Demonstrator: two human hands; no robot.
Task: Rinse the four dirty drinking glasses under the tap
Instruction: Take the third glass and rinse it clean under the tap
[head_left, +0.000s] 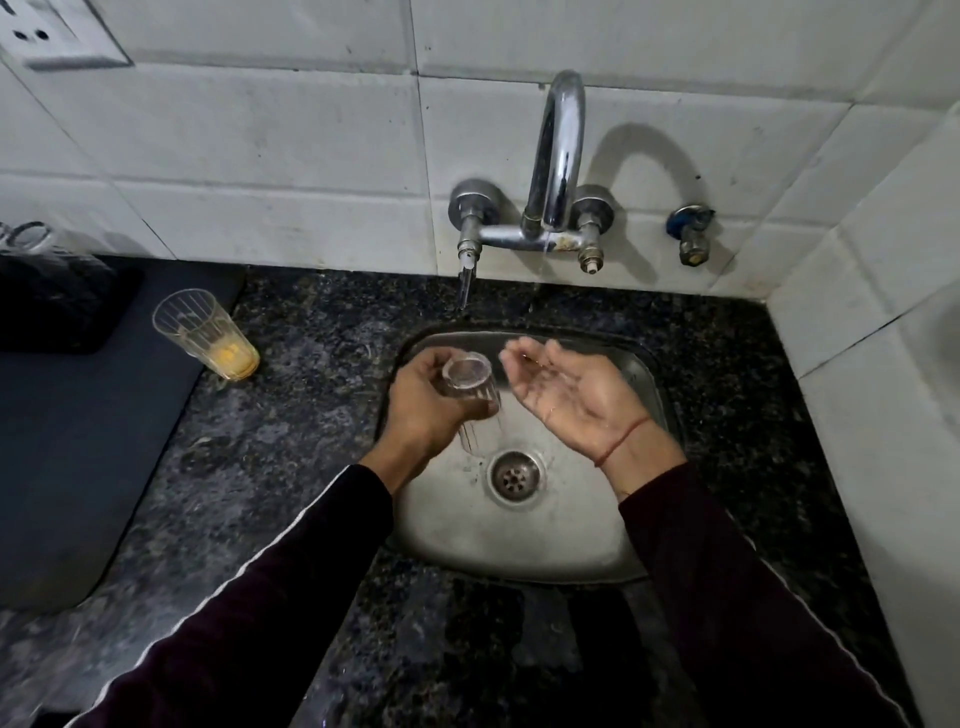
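Speckled black granite countertop (311, 441) surrounds the basin. Dark grey mat (78, 467) lies on its left part. White tiled wall (260, 130) behind. White wall socket (57, 31) upper left. Small blue-handled valve (691, 234), right.

**Two hands over the sink**

Both arms, in dark sleeves, reach in from 6 o'clock. The left hand (423, 402) has its fingers curled around a glass (470, 387), its grip closed on it. At 3 o'clock from it, the right hand (571, 395) lies palm up, fingers loosely bent, holding nothing; a red thread circles its wrist.
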